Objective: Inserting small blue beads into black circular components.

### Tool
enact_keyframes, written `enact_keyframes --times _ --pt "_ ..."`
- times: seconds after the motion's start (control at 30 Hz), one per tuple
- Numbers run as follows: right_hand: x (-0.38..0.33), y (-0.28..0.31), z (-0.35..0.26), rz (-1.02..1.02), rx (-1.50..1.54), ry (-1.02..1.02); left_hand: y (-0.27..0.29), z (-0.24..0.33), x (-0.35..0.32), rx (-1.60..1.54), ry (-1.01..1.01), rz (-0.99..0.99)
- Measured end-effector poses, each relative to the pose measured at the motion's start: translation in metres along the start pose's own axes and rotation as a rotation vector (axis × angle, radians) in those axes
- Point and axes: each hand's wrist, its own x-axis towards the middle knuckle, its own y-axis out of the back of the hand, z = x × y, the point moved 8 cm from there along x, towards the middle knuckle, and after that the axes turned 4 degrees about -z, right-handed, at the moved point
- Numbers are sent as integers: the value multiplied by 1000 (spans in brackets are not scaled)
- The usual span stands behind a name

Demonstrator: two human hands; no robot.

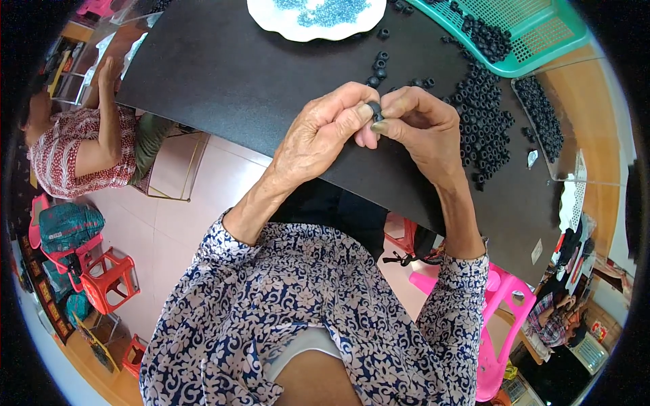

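Observation:
My left hand (318, 135) and my right hand (428, 128) meet above the dark table's near edge. Both pinch a small round black piece (376, 109) between thumb and fingers; the fingertips partly cover it. Just beyond my hands, a few similar black pieces (380, 65) lie in a short row on the tabletop. To the right of my right hand spreads a heap of small black ring-shaped pieces (482, 125) with holes through them. Far ahead, a white wavy-edged plate (288, 28) bears many tiny translucent blue bits (335, 12).
A green slotted basket (552, 34) with black pieces stands at the far right. Beside it, a clear tray (521, 91) holds more. A scrap of foil (532, 158) lies near the tray. Another person (84, 145) sits at the left; red stools (108, 281) stand on the floor.

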Motion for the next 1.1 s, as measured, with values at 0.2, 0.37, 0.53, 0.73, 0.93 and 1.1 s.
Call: enact_keyframes --times 0.2,0.37,0.53,0.73,0.93,1.1 --pt "-1 3 7 -47 46 -104 -4 -1 1 43 -46 -74" --pt "-2 3 10 -70 55 -112 -6 -2 1 79 -46 -116" --pt "1 3 11 -71 134 -131 -10 1 1 109 -60 -100" --pt "5 7 14 -44 121 -176 -7 2 2 46 46 -63" --pt "2 1 5 8 114 -107 1 -18 2 -327 112 15" --pt "3 0 2 -54 4 -45 -1 -15 3 -299 107 -17"
